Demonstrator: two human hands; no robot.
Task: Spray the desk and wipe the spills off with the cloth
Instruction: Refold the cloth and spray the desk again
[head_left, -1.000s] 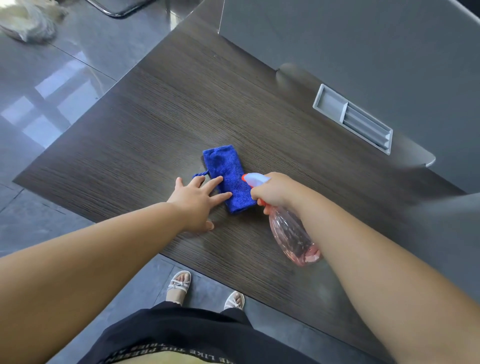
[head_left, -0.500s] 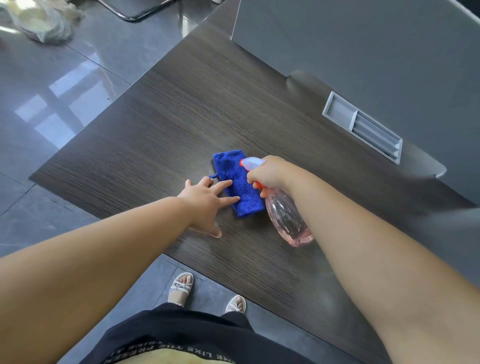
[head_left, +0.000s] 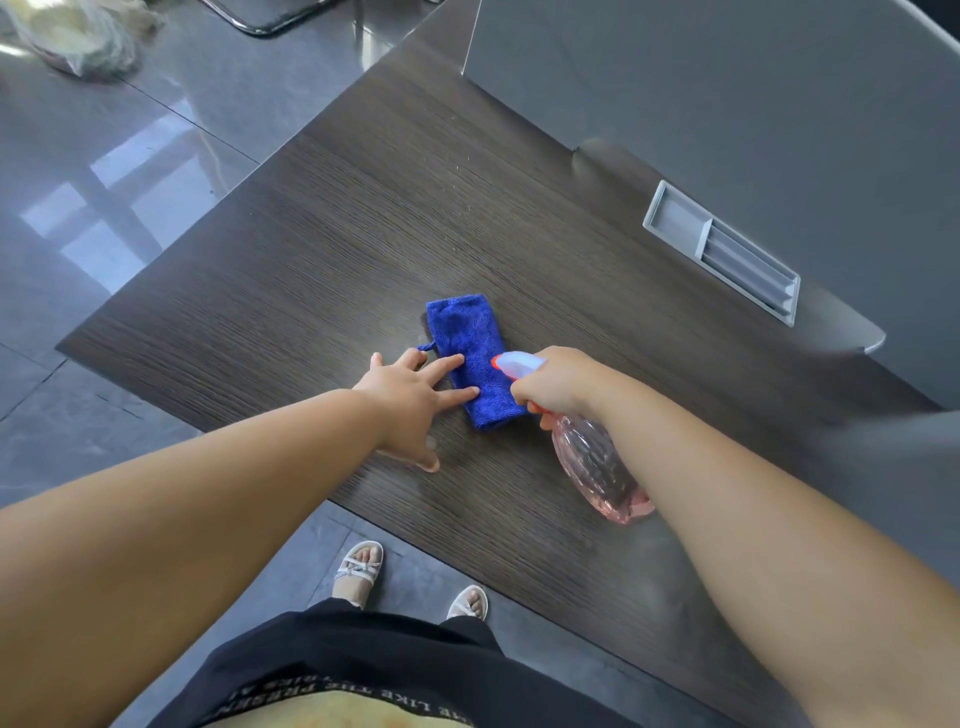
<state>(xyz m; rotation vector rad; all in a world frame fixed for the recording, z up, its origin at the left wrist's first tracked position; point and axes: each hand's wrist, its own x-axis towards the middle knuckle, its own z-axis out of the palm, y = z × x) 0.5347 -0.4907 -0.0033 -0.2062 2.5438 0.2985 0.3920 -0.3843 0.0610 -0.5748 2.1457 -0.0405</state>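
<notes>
The folded blue cloth (head_left: 470, 353) is lying on the dark desk (head_left: 311, 260) between the two hands, its long axis running far to near. The left hand (head_left: 410, 400) is reaching in from the cloth's left, fingers (head_left: 447, 364) spread wide and straight, two tips resting on its near half. The right hand (head_left: 553, 384) is gripping the pink spray bottle (head_left: 597, 462) by the neck, nozzle aiming left over the cloth's right edge. The left hand looks best placed for wiping.
</notes>
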